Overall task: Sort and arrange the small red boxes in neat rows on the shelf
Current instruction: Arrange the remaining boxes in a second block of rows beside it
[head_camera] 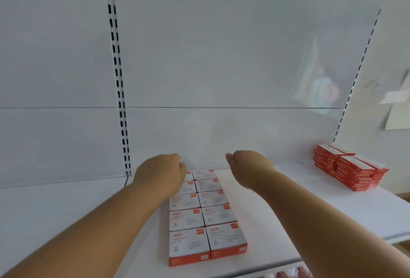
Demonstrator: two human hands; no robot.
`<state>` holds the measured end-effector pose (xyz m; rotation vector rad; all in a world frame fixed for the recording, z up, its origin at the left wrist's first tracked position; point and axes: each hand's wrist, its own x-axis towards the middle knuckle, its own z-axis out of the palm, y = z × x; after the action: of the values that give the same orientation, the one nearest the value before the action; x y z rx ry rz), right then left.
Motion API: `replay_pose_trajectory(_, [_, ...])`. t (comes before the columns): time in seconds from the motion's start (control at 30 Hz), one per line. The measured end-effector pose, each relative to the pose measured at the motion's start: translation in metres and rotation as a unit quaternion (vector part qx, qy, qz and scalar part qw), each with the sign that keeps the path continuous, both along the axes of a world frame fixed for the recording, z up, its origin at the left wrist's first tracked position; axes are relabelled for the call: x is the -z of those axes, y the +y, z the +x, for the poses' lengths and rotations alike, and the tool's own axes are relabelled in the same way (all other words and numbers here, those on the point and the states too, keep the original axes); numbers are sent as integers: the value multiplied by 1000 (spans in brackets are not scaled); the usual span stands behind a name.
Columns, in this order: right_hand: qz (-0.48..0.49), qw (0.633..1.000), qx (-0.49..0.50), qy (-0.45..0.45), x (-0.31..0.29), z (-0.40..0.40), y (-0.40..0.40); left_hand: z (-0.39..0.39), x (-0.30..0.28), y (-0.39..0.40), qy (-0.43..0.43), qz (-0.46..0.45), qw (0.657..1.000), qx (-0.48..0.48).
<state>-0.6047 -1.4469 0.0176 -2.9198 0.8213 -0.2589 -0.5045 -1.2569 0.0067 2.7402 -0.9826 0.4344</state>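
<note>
Small white-topped boxes with red sides lie in two straight columns on the white shelf, running from the front edge back to the wall. My left hand is at the far end of the left column with its fingers bent down over the rearmost box; the fingers are hidden. My right hand hovers just right of the right column's far end, near the back panel, fingers curled, with nothing visible in it. A stack of all-red boxes stands at the back right of the shelf.
A slotted upright runs down the white back panel on the left, another one on the right. Papers hang on the right wall. The shelf ends at the right. Blurred goods show on a lower shelf.
</note>
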Motion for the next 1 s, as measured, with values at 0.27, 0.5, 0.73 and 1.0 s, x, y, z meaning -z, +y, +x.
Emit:
replay_pose_trajectory(0.27, [-118, 979, 6, -168, -33, -103, -43, -92, -26, -68, -54, -33, 981, 182])
replay_pose_trajectory(0.5, [-149, 967, -11, -204, -33, -184, -150, -173, -19, -176, 17, 65, 969, 237])
replay_pose_trajectory(0.73, [-69, 991, 29, -110, -25, -223, -270, -225, -2, -291, 81, 26, 979, 186])
replay_pose_trajectory(1.0, [74, 996, 24, -49, -12, -215, -322, -230, -8, -373, 223, -101, 970, 13])
